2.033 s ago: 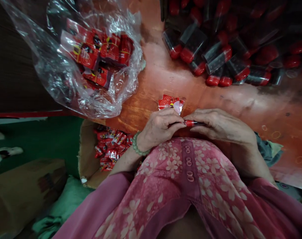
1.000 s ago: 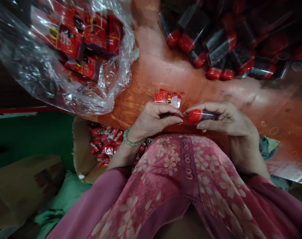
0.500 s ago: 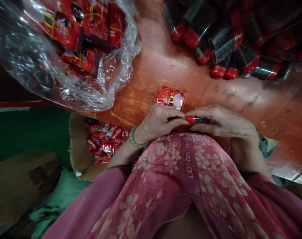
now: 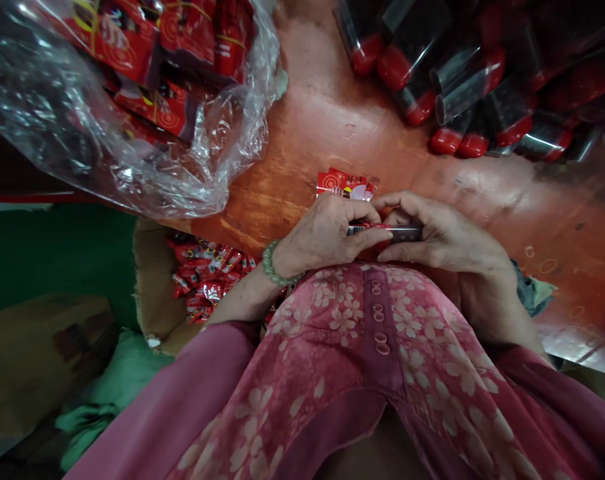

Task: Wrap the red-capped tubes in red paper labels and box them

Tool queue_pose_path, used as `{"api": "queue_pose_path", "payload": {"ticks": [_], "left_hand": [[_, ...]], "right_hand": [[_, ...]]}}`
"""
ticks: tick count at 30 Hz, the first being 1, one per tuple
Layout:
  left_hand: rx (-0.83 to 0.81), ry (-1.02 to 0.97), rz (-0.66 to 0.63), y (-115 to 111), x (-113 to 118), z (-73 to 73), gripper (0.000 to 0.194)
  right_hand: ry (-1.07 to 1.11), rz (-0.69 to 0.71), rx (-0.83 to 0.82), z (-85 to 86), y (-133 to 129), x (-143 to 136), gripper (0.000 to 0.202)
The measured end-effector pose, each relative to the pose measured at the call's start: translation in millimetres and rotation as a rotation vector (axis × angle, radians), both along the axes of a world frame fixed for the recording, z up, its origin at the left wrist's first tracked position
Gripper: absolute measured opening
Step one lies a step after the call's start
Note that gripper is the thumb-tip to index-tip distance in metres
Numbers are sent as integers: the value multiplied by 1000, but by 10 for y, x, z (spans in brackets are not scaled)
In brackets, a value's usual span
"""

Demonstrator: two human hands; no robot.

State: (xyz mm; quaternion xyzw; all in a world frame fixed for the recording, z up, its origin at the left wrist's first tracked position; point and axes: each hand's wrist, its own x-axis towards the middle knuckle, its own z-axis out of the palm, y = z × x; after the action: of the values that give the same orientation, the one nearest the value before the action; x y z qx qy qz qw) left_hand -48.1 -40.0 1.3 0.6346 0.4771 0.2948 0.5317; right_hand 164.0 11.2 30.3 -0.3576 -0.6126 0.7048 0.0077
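In front of my body, both hands meet around a small clear plastic tube (image 4: 407, 233) with dark contents, lying sideways. My right hand (image 4: 445, 233) is closed on its right end, between thumb and fingers. My left hand (image 4: 330, 230), with a green bead bracelet (image 4: 271, 265) at the wrist, pinches a red printed card (image 4: 358, 229) with a barcode at the tube's left end. Fingers partly hide where card and tube meet. Just beyond my hands, several loose red printed cards (image 4: 345, 181) lie on the table, partly covered by my left hand.
A clear plastic bag (image 4: 202, 187) with banded bundles of red cards sits at upper left. Many clear tubes with red ends (image 4: 447, 140) are heaped at upper right. Below the table edge, a cardboard box (image 4: 152, 287) holds red wrapped pieces. Rubber bands (image 4: 548, 266) lie at right.
My left hand has moved right, over the tube's red end, and the barcoded card now shows in its grip. My right fingers have bent and shifted around the tube.
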Motion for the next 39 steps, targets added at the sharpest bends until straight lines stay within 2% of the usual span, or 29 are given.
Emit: {"api": "queue_pose_path", "payload": {"ticks": [3,7,12,15,19,23,26,30,32,37,39], "left_hand": [[-40,-49,14,65,-23,72,27],[-250,-291,131,67,-62,114,36],[-502,-651,346,-143,51,9,61],[-540,-798,429,-299,244,-44,55],[-547,-815,506,-417,481,-38,43],[-544,-817,610,-419,528,12,42],[-524,-832,660,-390,483,46,41],[-452,-830,735,-354,462,48,39],[-422,-793,744,-343,475,34,40],[-373,-660,704,-320,468,19,43],[-368,-699,663,-300,449,27,45]], "right_hand": [[4,-131,-71,-24,-38,-19,48],[47,-310,-162,-3,-69,-11,51],[127,-445,-138,4,-160,39,43],[169,-513,-101,-33,-257,27,43],[178,-576,18,-101,-414,-78,39],[156,-625,126,-110,-524,-147,47],[188,-589,94,-96,-551,-75,52],[188,-555,-2,-128,-581,49,40],[180,-583,24,-145,-611,52,37],[135,-681,295,-109,-639,-41,31],[151,-672,272,-91,-606,-73,31]]}}
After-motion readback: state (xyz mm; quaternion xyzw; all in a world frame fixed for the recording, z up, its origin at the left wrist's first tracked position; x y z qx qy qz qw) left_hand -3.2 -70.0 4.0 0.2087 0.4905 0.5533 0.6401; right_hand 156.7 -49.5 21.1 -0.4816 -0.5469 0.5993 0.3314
